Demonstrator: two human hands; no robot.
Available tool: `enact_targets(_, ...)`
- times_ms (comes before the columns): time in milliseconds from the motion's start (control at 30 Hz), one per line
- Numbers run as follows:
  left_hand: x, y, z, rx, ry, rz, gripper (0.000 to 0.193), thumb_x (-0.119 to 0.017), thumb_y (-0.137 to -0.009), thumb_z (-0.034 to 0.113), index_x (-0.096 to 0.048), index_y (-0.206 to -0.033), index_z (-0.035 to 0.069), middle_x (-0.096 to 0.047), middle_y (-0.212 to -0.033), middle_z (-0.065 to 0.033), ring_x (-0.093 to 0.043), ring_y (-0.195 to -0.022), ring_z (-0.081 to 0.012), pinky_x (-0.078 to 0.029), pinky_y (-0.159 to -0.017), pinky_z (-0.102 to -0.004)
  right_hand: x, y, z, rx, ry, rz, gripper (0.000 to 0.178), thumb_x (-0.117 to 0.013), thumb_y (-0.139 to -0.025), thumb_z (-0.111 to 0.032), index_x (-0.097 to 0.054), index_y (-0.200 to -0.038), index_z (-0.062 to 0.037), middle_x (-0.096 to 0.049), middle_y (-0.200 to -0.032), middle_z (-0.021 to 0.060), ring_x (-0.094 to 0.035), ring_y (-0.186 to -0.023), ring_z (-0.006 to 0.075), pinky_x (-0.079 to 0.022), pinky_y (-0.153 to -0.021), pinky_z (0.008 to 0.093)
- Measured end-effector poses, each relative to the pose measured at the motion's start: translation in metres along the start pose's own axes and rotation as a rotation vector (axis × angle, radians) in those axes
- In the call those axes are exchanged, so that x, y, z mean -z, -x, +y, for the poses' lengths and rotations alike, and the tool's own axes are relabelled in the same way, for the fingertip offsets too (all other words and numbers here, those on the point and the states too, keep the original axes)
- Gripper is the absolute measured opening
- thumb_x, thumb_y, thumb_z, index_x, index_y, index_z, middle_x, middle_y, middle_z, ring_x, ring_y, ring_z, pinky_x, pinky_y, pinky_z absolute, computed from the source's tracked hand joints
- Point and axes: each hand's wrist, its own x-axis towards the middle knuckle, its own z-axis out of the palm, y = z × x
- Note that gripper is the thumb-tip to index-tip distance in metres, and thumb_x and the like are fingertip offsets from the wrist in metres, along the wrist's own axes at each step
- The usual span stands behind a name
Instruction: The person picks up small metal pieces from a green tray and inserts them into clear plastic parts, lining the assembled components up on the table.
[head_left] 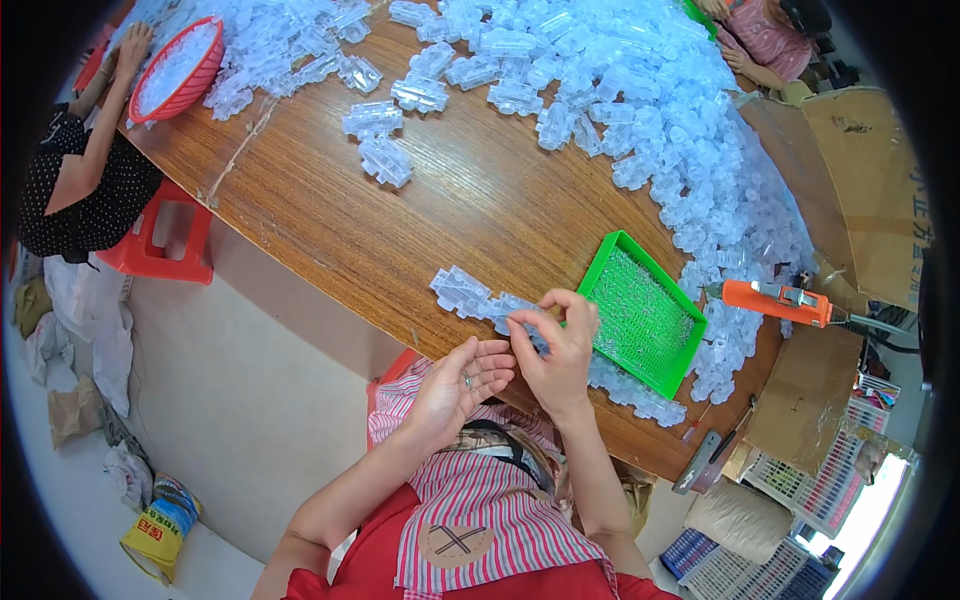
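My left hand (452, 392) is palm up at the near table edge, its fingers loosely stretched toward my right hand and nothing visible in them. A ring sits on one finger. My right hand (560, 352) has thumb and forefinger pinched together just above the left fingertips; whatever they hold is too small to make out. Just beyond the hands, a short row of transparent plastic parts (462, 291) lies on the wooden table (330, 200), partly hidden by the right hand. Right of that hand stands a green tray (612, 248) with many small shiny pieces in it.
Heaped transparent parts (620, 80) cover the far and right table. An orange power screwdriver (775, 300) is beyond the tray. Cardboard (865, 190) borders the right side. A red basket (208, 75) and a co-worker's arm (105, 125) are far left, above a red stool (165, 240).
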Motion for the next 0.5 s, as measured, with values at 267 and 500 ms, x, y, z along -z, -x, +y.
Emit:
enact_targets(267, -0.003, 0.001, 0.004, -0.041, 0.025, 0.022, 0.047, -0.037, -0.104, 0.034, -0.05, -0.129, -0.005, -0.062, -0.117, -0.0152, -0.062, -0.106, -0.0204, -0.05, -0.093, -0.0321, -0.004, -0.013, -0.001, 0.047, 0.062, -0.132, 0.012, -0.075, -0.073, -0.01, -0.069, -0.083, -0.0084, -0.053, -0.1, 0.0061, -0.048, -0.096, 0.0263, -0.036, -0.081, 0.0402)
enact_targets(500, 0.0, 0.001, 0.004, -0.061, 0.041, 0.018, 0.049, -0.036, -0.104, 0.035, -0.049, -0.129, -0.005, -0.061, -0.118, -0.0159, -0.061, -0.109, -0.0214, -0.048, -0.097, -0.0332, -0.003, -0.014, -0.007, -0.003, 0.053, -0.142, 0.012, -0.075, -0.074, -0.01, -0.069, -0.084, -0.0082, -0.053, -0.098, 0.0062, -0.048, -0.091, 0.0246, -0.037, -0.08, 0.0375)
